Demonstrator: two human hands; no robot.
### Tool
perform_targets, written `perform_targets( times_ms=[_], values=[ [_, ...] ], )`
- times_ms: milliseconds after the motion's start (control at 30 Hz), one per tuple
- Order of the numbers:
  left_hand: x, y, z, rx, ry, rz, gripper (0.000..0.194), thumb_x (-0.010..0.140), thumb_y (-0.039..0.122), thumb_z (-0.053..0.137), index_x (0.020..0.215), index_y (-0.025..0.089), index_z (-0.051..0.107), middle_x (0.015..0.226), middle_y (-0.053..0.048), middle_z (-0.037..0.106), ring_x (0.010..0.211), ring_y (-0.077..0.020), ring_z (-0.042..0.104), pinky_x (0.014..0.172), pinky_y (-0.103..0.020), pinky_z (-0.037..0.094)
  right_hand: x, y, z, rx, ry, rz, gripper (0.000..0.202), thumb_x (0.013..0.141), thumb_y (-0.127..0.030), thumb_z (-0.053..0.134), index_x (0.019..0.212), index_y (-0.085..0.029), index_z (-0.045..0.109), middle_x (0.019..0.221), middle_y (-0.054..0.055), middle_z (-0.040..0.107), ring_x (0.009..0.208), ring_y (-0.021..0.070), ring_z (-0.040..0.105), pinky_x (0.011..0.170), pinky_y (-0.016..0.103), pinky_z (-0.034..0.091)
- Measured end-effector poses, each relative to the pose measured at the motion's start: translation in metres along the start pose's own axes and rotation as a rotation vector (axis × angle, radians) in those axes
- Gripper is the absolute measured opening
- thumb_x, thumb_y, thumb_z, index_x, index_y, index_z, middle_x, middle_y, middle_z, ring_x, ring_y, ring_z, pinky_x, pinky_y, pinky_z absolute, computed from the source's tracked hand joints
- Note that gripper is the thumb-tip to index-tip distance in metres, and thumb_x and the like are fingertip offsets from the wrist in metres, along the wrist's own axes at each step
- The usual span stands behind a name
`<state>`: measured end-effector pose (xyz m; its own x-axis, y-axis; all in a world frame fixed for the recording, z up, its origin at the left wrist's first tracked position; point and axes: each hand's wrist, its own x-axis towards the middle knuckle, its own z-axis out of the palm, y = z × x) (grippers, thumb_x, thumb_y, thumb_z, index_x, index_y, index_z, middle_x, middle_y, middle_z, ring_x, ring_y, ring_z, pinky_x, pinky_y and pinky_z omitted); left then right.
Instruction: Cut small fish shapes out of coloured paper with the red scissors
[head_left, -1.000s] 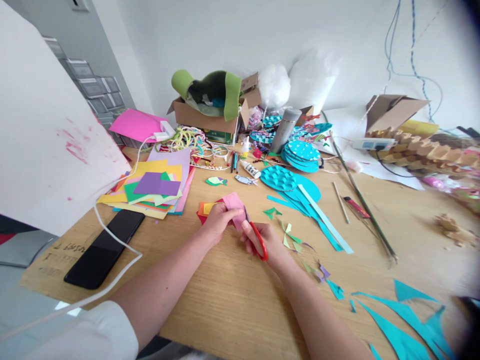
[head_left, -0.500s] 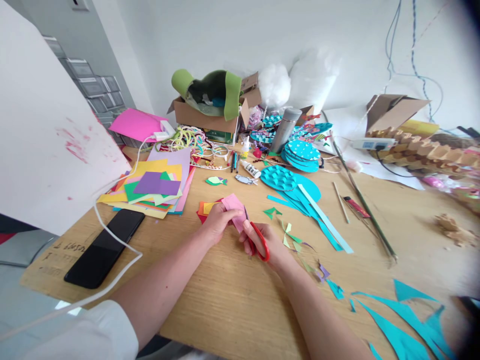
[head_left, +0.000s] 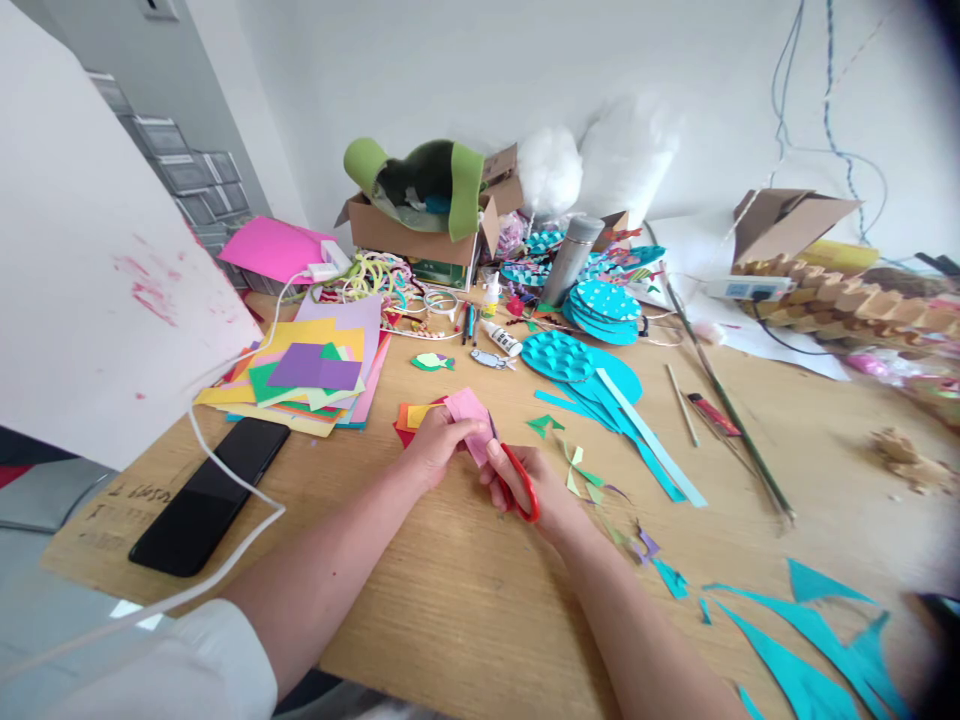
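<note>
Pinched in my left hand is a small pink piece of paper, held just above the table. My right hand is closed around red-handled scissors, whose blades meet the right edge of the pink paper. How far the blades are spread is hard to see. Orange and red paper pieces lie under and beyond my left hand. Behind them rest a green-and-white paper fish and a grey-outlined fish. Green paper scraps lie right of the scissors.
A stack of coloured paper and a black phone with a white cable lie left. Turquoise strips, a long green stick and turquoise offcuts spread right. A glue bottle and a grey flask stand further back.
</note>
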<state>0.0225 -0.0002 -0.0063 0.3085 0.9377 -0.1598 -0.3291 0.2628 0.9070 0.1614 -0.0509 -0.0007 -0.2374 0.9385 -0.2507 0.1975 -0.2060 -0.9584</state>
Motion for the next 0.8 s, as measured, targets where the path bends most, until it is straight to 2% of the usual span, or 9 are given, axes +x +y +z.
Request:
perform_targets(
  times_ms=[233,367,533,800],
  values=[
    [0.0008,0.0005,0.0008,-0.031,0.010,-0.002,0.023,0.061,0.031,0.075,0.063,0.014,0.059,0.057,0.001,0.057,0.052,-0.0106,0.050,0.053,-0.024,0.038,0.0022,0.0018,-0.0006,0.009,0.017,0.021,0.061,0.077,-0.076,0.049,0.061,-0.018,0.056,0.039,-0.001,0.051,0.033,0.0092,0.041,0.036,0.023,0.030],
    [0.0017,0.0019,0.0012,-0.090,0.077,0.018,0.032,0.063,0.040,0.076,0.062,0.015,0.057,0.058,0.002,0.056,0.053,-0.0102,0.050,0.053,-0.024,0.037,0.0008,0.0019,0.0001,0.008,0.005,0.026,0.061,0.079,-0.075,0.048,0.062,-0.017,0.057,0.039,-0.001,0.051,0.034,0.0086,0.040,0.037,0.022,0.030],
    [0.0020,0.0029,0.0012,-0.096,0.118,0.028,0.029,0.058,0.032,0.080,0.061,0.015,0.056,0.058,0.002,0.056,0.055,-0.0106,0.051,0.054,-0.024,0.038,-0.0014,-0.0019,-0.0004,0.029,-0.016,0.034,0.063,0.076,-0.077,0.048,0.062,-0.017,0.056,0.039,-0.002,0.050,0.034,0.0083,0.040,0.038,0.022,0.028],
    [0.0004,0.0061,-0.0002,-0.160,0.088,-0.028,0.024,0.058,0.028,0.077,0.060,0.015,0.057,0.057,0.002,0.056,0.056,-0.0113,0.052,0.054,-0.025,0.037,-0.0016,-0.0042,-0.0018,0.104,-0.028,0.037,0.064,0.074,-0.079,0.049,0.061,-0.017,0.057,0.039,-0.002,0.049,0.034,0.0085,0.040,0.039,0.023,0.030]
  ],
)
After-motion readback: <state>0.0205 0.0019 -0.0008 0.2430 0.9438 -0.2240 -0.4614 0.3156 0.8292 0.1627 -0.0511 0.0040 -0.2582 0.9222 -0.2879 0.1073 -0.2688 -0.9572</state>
